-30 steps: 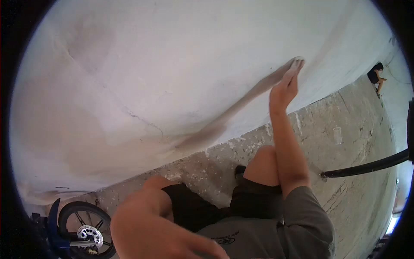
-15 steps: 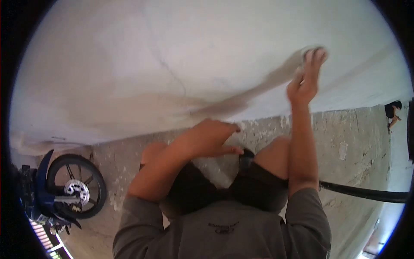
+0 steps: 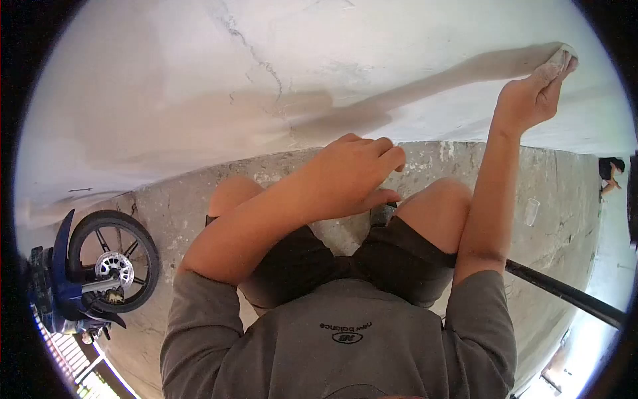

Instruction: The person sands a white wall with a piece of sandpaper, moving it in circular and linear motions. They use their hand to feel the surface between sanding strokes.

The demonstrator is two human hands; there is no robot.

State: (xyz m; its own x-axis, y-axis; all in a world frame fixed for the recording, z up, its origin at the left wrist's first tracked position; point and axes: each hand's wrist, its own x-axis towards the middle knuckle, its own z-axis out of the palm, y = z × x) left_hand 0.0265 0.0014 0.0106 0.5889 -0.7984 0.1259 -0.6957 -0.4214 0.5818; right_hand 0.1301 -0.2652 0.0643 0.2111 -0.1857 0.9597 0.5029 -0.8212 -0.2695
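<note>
High on the right, my right hand (image 3: 531,96) is pressed up to the white wall (image 3: 412,40), its fingers closed on a pale, dusty, flat piece (image 3: 553,66) lying against the surface. A long shadow runs from that hand across the wall, and a crack (image 3: 256,56) marks the plaster left of centre. My left hand (image 3: 359,174) hangs in the air above my knees, fingers loosely bent and thumb apart, holding nothing.
Left on the concrete floor (image 3: 183,206) is a blue motorcycle (image 3: 63,286) with its wheel (image 3: 147,259). A clear plastic cup (image 3: 531,211) and a black pole (image 3: 565,291) are at the right. Farther off, a person (image 3: 608,174) sits by the wall.
My right hand has moved up and to the right along the wall with the pale piece. My left hand has risen from low beside my body to above my knees. The view has shifted.
</note>
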